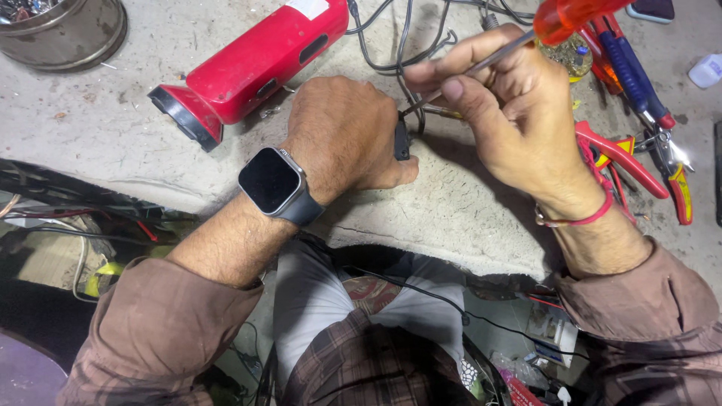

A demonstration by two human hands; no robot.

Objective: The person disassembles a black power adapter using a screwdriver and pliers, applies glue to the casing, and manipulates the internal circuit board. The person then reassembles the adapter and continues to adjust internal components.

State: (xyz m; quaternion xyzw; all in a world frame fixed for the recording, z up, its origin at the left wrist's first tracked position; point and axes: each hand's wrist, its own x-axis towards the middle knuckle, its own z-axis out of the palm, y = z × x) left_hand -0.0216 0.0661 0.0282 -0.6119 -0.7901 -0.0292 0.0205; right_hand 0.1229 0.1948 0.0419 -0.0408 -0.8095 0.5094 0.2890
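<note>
Two bare hands work at the edge of a rough, grey stone counter [113, 135]. The left hand [342, 135], with a dark square smartwatch [272, 184] on its wrist, has its fingers clenched around one small black part [402, 140], pinning it to the counter near the front edge. The right hand [511, 113] grips one screwdriver [526, 37] between thumb and fingers; its handle is clear orange plastic, its thin metal shaft slants down to the black part. A red thread band circles the right wrist.

One red plastic flashlight [252, 68] with a black head ring lies just behind the left hand; a small white label patch sits at its far end. Several thin black wires [391, 45] loop behind the hands. To the right lie two red-handled pliers [639, 165] with yellow markings, and one blue-handled tool [632, 75]. One dull round metal tin [64, 30] stands at the far left corner. One small white bottle [707, 71] sits at the right edge.
</note>
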